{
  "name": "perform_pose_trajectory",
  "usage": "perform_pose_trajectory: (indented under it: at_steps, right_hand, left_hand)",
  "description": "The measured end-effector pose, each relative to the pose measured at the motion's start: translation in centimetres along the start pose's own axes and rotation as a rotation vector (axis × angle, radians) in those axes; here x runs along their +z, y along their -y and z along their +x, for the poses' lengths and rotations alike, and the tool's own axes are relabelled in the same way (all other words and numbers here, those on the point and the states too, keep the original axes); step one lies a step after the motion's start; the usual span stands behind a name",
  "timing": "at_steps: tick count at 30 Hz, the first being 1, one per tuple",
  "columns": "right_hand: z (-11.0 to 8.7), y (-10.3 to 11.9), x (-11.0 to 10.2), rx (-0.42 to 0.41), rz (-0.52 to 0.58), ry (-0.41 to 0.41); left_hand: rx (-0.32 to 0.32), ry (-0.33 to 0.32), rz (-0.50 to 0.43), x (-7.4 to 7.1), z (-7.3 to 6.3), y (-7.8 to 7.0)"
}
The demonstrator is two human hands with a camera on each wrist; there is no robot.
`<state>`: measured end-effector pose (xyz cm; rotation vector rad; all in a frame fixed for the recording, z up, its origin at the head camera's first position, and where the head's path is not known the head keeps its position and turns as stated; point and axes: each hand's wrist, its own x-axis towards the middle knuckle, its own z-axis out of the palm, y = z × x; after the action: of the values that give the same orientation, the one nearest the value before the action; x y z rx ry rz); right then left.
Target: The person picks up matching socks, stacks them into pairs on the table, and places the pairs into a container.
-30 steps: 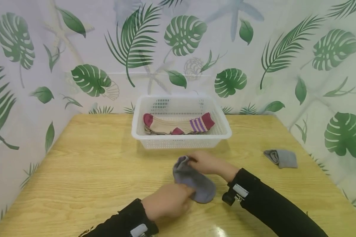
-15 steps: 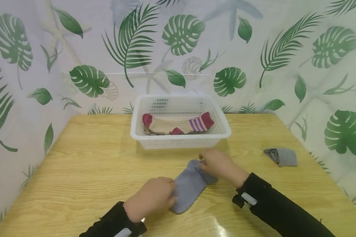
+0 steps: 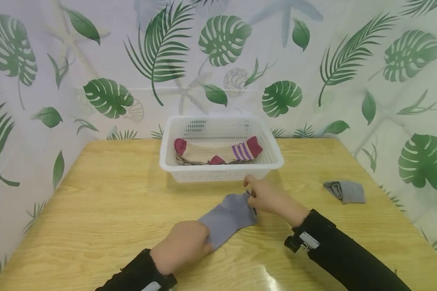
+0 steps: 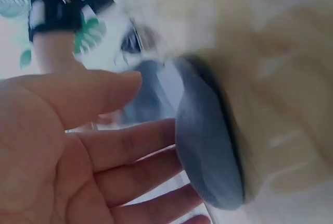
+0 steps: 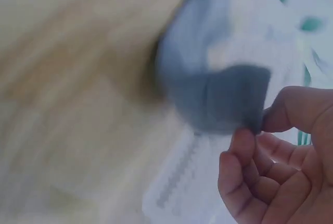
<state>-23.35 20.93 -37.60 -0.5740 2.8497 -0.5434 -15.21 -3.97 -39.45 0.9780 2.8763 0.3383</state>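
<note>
A blue-grey sock [image 3: 228,216] lies slantwise on the table, toe toward the lower left and cuff toward the upper right. At the cuff edge, the thumb and forefinger of my right hand [image 3: 271,200] pinch the fabric; the right wrist view shows that pinch on the sock [image 5: 208,94] closely. My left hand [image 3: 183,244] is at the toe end, covering part of it from above. From the left wrist, the fingers of my left hand [image 4: 104,140] look nearly straight, their tips touching the sock [image 4: 208,135], with the thumb apart from it.
Behind the hands stands a white perforated basket [image 3: 222,167] holding beige socks [image 3: 207,154] with maroon ends and purple stripes. A folded grey sock [image 3: 352,192] lies at the right of the wooden table [image 3: 113,194]. Leaf-patterned sheeting [image 3: 225,68] surrounds the table's back and sides.
The sock has been swung round: its toe pointed lower right and now points lower left. My left hand shifted left, my right hand slightly right. Basket and folded sock stay put.
</note>
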Motion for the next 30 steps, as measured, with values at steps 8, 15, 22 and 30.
perform_pose_trajectory:
  at_steps: [8,15,22,30]
  right_hand:
    - [-2.2,-2.8,-0.1,-0.091,-0.233,-0.05]
    - [-3.7,-1.6,1.0,-0.487,-0.39,-0.071]
    - [-3.8,-0.7,2.7,-0.481,-0.501,-0.053]
    - [-3.7,-0.1,2.7,-0.493,-0.604,-0.152]
  left_hand:
    - [-0.012,-0.108,-0.116,-1.2,-0.9,4.3]
    - [0.059,0.025,-0.158,-3.1,-1.5,5.7]
    - [0.049,0.106,-0.136,-1.3,-1.5,6.3]
    - [0.097,-0.01,-0.026,-0.4,-1.3,6.3]
